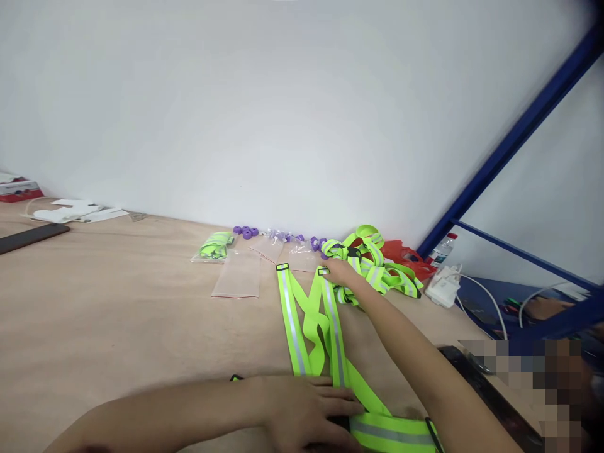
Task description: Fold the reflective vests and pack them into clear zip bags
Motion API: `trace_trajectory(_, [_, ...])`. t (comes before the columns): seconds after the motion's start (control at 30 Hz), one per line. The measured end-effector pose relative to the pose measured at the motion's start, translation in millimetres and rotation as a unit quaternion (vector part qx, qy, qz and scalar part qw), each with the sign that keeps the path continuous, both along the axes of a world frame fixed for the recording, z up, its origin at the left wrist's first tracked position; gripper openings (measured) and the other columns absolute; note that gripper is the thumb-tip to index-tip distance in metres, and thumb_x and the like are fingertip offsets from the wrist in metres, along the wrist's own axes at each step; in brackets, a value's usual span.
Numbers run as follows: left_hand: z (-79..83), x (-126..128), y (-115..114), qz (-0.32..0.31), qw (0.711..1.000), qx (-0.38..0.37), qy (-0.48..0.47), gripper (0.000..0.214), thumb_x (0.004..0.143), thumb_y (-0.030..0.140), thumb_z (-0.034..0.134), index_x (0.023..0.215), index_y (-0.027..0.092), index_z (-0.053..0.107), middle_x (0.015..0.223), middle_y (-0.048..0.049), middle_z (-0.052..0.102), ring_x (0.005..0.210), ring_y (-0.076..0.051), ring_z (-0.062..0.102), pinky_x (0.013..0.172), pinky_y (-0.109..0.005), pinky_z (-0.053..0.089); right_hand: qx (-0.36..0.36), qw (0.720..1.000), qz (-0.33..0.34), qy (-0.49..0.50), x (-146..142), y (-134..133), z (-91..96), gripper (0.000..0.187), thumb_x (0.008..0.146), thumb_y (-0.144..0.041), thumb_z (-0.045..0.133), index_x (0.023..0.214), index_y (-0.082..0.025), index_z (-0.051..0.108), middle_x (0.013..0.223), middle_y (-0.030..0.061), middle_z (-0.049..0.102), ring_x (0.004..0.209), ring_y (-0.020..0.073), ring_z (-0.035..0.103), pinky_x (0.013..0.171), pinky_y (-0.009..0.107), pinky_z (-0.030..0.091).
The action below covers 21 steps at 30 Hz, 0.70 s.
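A neon-green reflective vest (pixel 334 314) of elastic straps with silver stripes lies stretched out on the table. Across its waist strap rests my left hand (pixel 306 409), palm down with fingers spread; a black part shows beneath the fingers. My right hand (pixel 340 272) is at the far end of one shoulder strap, its fingers closed at the black slider buckle (pixel 323 272). The other shoulder strap ends in a second slider buckle (pixel 282 267). Just beyond my right hand lies a heap of more reflective straps (pixel 377 267).
Clear zip bags (pixel 238 274) lie near the wall, beside a packed bag with a folded vest (pixel 216 245) and several purple pieces (pixel 246 231). To the right are a red plastic bag (pixel 406 257), a bottle (pixel 442 250), a white charger (pixel 443 286), a blue metal frame (pixel 514 132) and a dark phone (pixel 486 393).
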State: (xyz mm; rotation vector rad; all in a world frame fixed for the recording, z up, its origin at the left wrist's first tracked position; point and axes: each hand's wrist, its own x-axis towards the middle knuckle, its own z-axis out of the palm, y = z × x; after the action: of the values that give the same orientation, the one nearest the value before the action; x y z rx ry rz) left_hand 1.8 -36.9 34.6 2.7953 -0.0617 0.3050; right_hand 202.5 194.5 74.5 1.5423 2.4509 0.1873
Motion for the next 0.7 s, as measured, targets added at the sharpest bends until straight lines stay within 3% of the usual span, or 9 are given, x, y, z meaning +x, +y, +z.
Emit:
trace_trajectory(0.2, [3.8, -1.1, 0.1, -0.009, 1.0, -0.019, 0.016, 0.051, 0.098, 0.032, 0.033, 0.139, 0.013, 0.057, 0.156, -0.0151, 0.041, 0.149, -0.028, 0.031, 0.119, -0.044, 0.033, -0.008, 0.999, 0.026, -0.036, -3.4, 0.2, 3.7, 0.035, 0.097, -0.036, 0.063, 0.127, -0.018, 0.06, 0.128, 0.0098, 0.062, 0.108, 0.0231, 0.065, 0.091, 0.044, 0.056])
trace_trajectory(0.37, [-1.1, 1.0, 3.6, -0.029, 0.998, -0.058, 0.007, 0.051, 0.093, 0.029, 0.041, 0.136, 0.008, 0.061, 0.153, -0.0185, 0.044, 0.148, -0.031, 0.034, 0.118, -0.045, 0.034, -0.011, 0.998, 0.042, -0.044, -5.5, 4.3, 14.1, 0.035, 0.097, -0.038, 0.063, 0.125, -0.017, 0.061, 0.126, 0.0093, 0.063, 0.106, 0.0227, 0.065, 0.091, 0.045, 0.056])
trace_trajectory(0.57, [-2.1, 2.7, 5.1, -0.035, 0.997, -0.075, 0.005, 0.05, 0.089, 0.028, 0.047, 0.132, 0.008, 0.064, 0.151, -0.0192, 0.046, 0.147, -0.032, 0.035, 0.118, -0.043, 0.036, 0.017, 0.999, 0.04, 0.015, -3.6, 7.6, 25.2, 0.03, 0.091, -0.029, 0.062, 0.118, -0.018, 0.069, 0.108, 0.0136, 0.074, 0.103, 0.0284, 0.068, 0.085, 0.035, 0.05])
trace_trajectory(0.7, [-0.8, 2.0, 5.8, -0.039, 0.996, -0.071, 0.02, 0.05, 0.087, 0.028, 0.049, 0.131, 0.008, 0.064, 0.155, -0.0177, 0.043, 0.148, -0.03, 0.033, 0.12, -0.042, 0.033, 0.02, 0.997, 0.032, 0.072, -3.0, 7.6, 27.7, 0.037, 0.085, -0.026, 0.063, 0.121, -0.018, 0.07, 0.112, 0.0126, 0.076, 0.1, 0.0291, 0.069, 0.076, 0.03, 0.047])
